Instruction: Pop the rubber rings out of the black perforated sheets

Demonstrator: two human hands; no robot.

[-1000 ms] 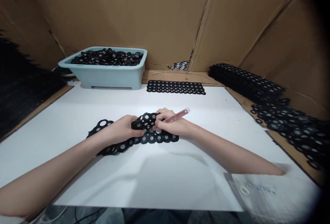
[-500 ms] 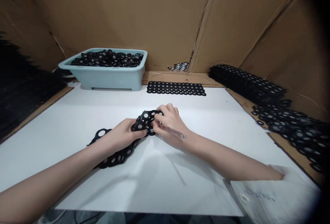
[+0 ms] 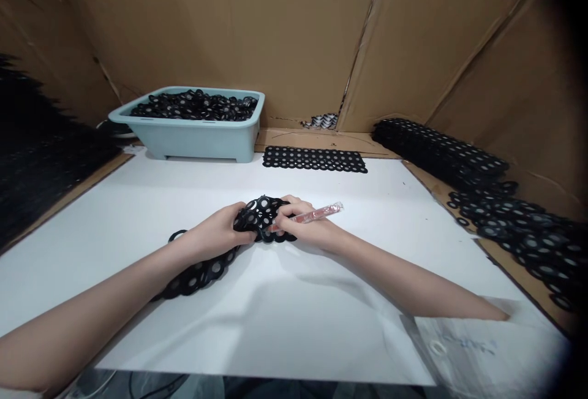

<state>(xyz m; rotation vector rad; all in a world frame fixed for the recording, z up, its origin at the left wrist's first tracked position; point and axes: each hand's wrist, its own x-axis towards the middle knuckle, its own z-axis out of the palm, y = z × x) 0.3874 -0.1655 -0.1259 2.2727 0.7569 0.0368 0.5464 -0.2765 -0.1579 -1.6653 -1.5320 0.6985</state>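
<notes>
A strip of joined black rings with pale centres [image 3: 202,273] lies bunched on the white tabletop [image 3: 285,319], its upper part lifted between both hands. My left hand [image 3: 220,227] grips the bunched part, thumb in front and fingers hidden behind it. My right hand [image 3: 301,221] pinches a slim tool with a clear and reddish handle [image 3: 321,211], tilted up to the right. The tool's lower end is at the rings. Some right fingers also rest behind the strip's right edge.
A light blue tub [image 3: 197,138] of black rings stands at the back left. Behind the hands lies a flat black ring mat [image 3: 315,159]. Stacked mats [image 3: 441,148] and loose ring pieces [image 3: 533,239] line the right side. A dark pile [image 3: 41,141] sits at the left, cardboard walls around.
The tool in my right hand has swung up and shows more clearly. The ring strip is spread wider between the hands, and its lower end has shifted slightly left.
</notes>
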